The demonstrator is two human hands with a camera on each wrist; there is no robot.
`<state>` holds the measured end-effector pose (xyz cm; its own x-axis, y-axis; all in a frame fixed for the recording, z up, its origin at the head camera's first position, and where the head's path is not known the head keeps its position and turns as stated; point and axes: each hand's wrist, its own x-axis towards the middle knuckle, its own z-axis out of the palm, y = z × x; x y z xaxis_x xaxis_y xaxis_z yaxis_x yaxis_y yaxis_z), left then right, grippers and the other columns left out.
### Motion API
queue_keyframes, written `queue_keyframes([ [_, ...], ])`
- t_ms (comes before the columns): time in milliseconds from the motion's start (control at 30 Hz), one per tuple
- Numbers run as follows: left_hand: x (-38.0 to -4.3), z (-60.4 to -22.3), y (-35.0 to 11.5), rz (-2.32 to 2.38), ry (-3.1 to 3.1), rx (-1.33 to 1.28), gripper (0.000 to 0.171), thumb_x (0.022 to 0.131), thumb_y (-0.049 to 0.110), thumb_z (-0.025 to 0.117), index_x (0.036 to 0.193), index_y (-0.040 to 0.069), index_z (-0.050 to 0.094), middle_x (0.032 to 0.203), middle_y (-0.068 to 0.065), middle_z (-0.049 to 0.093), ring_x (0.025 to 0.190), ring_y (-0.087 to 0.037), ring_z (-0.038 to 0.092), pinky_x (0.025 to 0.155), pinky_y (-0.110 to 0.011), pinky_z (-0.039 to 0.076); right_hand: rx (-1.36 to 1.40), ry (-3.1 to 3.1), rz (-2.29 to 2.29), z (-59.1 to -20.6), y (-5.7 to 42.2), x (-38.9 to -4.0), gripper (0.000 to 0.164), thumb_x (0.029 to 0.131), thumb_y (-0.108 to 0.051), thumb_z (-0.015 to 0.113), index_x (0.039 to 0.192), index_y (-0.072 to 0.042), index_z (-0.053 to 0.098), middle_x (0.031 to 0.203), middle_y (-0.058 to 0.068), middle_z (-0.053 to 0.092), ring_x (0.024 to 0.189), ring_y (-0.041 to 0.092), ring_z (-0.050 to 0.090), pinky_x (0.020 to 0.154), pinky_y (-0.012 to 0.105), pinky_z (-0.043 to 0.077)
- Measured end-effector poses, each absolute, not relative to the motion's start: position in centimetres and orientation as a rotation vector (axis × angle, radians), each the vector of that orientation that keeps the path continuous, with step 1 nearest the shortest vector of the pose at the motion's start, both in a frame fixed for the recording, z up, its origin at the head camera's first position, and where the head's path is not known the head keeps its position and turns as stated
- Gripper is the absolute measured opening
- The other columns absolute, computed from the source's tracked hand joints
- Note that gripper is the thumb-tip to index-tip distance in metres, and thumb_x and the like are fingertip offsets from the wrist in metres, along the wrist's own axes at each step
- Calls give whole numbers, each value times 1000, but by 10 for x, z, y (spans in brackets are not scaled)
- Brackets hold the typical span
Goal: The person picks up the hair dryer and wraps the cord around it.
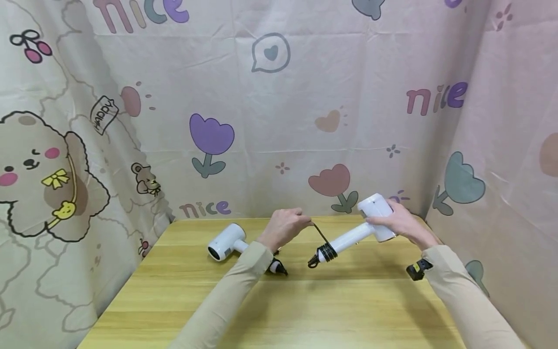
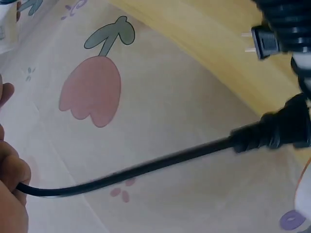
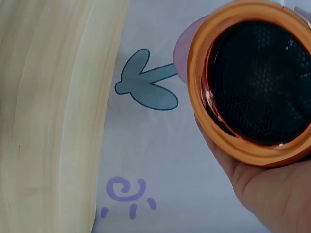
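Note:
My right hand (image 1: 403,221) grips the head of a white hair dryer (image 1: 376,213), held tilted above the table with its handle pointing down to the left. A black cord (image 1: 327,252) is wound in several turns round the handle's lower end. My left hand (image 1: 285,225) pinches a free stretch of that cord, pulled taut up from the coil; the left wrist view shows the cord (image 2: 131,171) running to the fingers. The right wrist view shows the dryer's orange-rimmed dark mesh end (image 3: 262,82) with the palm beneath it.
A second white hair dryer (image 1: 226,241) lies on the wooden table (image 1: 305,310) to the left, its handle partly hidden behind my left forearm. Patterned cloth (image 1: 270,121) hangs behind the table and at both sides. A small black device (image 1: 417,269) sits at my right wrist.

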<state>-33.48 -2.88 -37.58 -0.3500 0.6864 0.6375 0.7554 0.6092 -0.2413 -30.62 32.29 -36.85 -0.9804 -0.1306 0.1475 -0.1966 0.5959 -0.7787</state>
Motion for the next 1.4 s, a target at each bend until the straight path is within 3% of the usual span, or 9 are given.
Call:
queue_keyframes([
  [267,-340,-386,-31,-369,-2243,-1096,17,93,32,66,98,24,79,64,9,43,51,-3,32,46,-15,27,334,-2736,1547,-372,326,-304,71,87,-28,74,138,5,37,106,24,61,78,25,68,63,42,60],
  [433,-344,-394,-31,-476,-2323,-1038,18,93,32,66,103,23,79,67,9,48,55,-3,37,49,-16,31,320,-2674,1650,-372,332,-300,64,89,-24,70,135,7,37,103,21,60,77,24,68,65,44,60],
  [767,-343,-415,-16,-579,-2418,-974,21,95,34,63,105,22,78,87,6,74,66,-4,63,57,-18,48,243,-2528,1952,-379,343,-289,64,100,-29,53,143,8,24,94,-2,64,82,16,68,70,40,61],
  [967,-344,-422,-13,-604,-2411,-957,19,94,28,66,106,19,77,89,3,75,69,-7,66,61,-20,51,73,-2363,2195,-380,345,-288,57,100,-41,51,138,-3,31,92,-10,65,84,10,66,73,32,58],
  [1200,-340,-432,-9,-453,-2451,-911,19,93,28,67,107,21,77,86,3,74,70,-8,66,61,-23,53,-66,-1994,2656,-382,343,-291,40,100,-40,53,127,-17,34,98,-4,64,89,13,66,80,33,58],
  [1400,-327,-439,8,-174,-2417,-977,14,96,31,63,97,24,75,73,5,68,61,-9,62,48,-22,48,-201,-1824,2824,-382,332,-295,67,98,-41,56,144,-18,14,106,-2,57,92,12,61,83,35,57],
])
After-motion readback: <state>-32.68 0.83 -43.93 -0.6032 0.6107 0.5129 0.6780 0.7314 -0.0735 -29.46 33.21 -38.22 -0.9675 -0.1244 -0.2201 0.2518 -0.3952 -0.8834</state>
